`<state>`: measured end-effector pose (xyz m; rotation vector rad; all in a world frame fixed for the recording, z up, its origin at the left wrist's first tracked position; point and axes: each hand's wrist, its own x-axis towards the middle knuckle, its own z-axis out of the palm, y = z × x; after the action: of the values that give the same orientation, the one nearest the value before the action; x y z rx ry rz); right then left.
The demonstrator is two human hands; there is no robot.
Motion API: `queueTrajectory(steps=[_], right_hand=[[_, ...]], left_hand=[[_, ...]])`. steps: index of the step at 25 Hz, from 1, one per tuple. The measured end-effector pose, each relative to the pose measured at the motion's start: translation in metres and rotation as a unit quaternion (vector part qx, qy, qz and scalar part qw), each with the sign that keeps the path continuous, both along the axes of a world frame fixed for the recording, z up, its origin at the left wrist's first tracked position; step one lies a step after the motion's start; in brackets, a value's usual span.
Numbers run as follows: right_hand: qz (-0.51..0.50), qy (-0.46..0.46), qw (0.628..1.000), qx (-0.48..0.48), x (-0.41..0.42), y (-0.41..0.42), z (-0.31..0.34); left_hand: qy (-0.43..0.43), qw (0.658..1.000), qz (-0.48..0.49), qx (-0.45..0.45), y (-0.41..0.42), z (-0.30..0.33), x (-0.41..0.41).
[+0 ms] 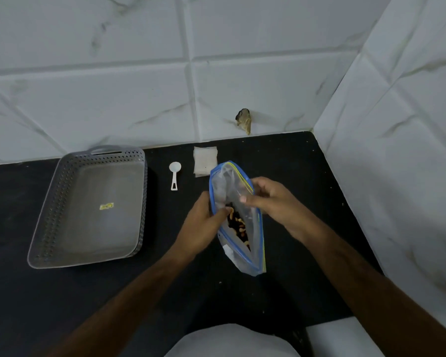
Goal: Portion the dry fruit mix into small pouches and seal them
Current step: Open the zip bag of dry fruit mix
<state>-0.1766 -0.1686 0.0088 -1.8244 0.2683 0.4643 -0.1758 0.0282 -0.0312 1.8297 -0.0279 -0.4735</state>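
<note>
A clear zip bag (252,243) with a blue and yellow zip edge stands open on the black counter (294,163). Dark and yellow dry fruit mix (238,226) lies inside it. My left hand (204,225) grips the bag's left lip, with the thumb over the edge. My right hand (271,199) pinches the right lip and holds the mouth apart. A small stack of clear pouches (204,158) lies flat just behind the bag. A white plastic scoop (175,173) rests to the left of the pouches.
A grey perforated tray (54,222) with a small yellow sticker sits on the counter's left half. White marble-look tiled walls close the back and right side. A chipped hole (243,119) marks the back wall. The counter's front edge is near my body.
</note>
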Motion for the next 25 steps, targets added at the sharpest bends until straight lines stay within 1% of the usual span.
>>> queueTrajectory(steps=[1,2,3,4,5,7,9,10,12,13,14,15,17,19,20,21,23,24,25], right_hand=[[0.007,-0.013,0.999,-0.053,-0.006,0.001,-0.002],[-0.004,-0.024,0.997,-0.073,-0.01,0.002,-0.003],[-0.025,-0.025,0.997,-0.063,-0.014,0.002,-0.005],[-0.049,-0.021,0.998,-0.037,-0.017,0.003,-0.004],[-0.072,-0.017,0.997,-0.008,-0.019,0.004,-0.005],[-0.106,-0.022,0.993,0.037,-0.021,0.005,-0.007],[-0.139,-0.019,0.984,0.107,-0.019,0.003,-0.007],[-0.162,-0.011,0.973,0.166,-0.016,0.002,-0.007],[-0.211,0.014,0.931,0.299,-0.01,-0.002,-0.006],[-0.233,0.02,0.91,0.343,-0.007,-0.003,-0.007],[-0.248,0.02,0.897,0.365,-0.006,-0.004,-0.01],[-0.256,0.015,0.893,0.37,-0.006,-0.004,-0.015],[-0.262,0.015,0.889,0.376,-0.008,-0.002,-0.024],[-0.262,0.018,0.895,0.36,-0.013,-0.001,-0.025],[-0.251,0.012,0.91,0.329,-0.016,0.0,-0.021],[-0.23,0.009,0.935,0.272,-0.021,0.0,-0.017],[-0.161,0.027,0.981,0.102,-0.032,0.001,-0.006],[-0.117,0.045,0.992,0.023,-0.038,0.002,-0.002],[-0.074,0.062,0.995,-0.029,-0.044,0.003,0.0]], left_hand=[[-0.003,1.0,-0.006,0.001,0.0,0.001,-0.005],[-0.009,1.0,-0.003,0.002,0.0,0.002,-0.008],[-0.002,1.0,0.012,-0.015,0.0,0.003,-0.011],[0.025,0.998,0.038,-0.051,-0.001,0.003,-0.013],[0.074,0.989,0.067,-0.113,-0.001,0.003,-0.014],[0.17,0.946,0.108,-0.252,-0.004,0.003,-0.013],[0.214,0.907,0.126,-0.341,-0.006,0.0,-0.007],[0.223,0.891,0.127,-0.375,-0.007,0.0,-0.004],[0.23,0.862,0.13,-0.432,-0.008,0.001,0.007],[0.224,0.857,0.127,-0.447,-0.009,0.002,0.012],[0.21,0.864,0.122,-0.442,-0.01,0.001,0.017],[0.194,0.879,0.114,-0.42,-0.012,0.0,0.02],[0.164,0.916,0.098,-0.353,-0.014,-0.005,0.019],[0.136,0.94,0.085,-0.3,-0.014,-0.007,0.011],[0.121,0.954,0.079,-0.264,-0.012,-0.008,0.005],[0.11,0.968,0.071,-0.215,-0.009,-0.007,-0.002],[0.09,0.99,0.052,-0.091,-0.004,-0.005,-0.014],[0.08,0.995,0.039,-0.043,-0.002,-0.004,-0.02],[0.075,0.997,0.023,-0.022,-0.002,-0.003,-0.026]])
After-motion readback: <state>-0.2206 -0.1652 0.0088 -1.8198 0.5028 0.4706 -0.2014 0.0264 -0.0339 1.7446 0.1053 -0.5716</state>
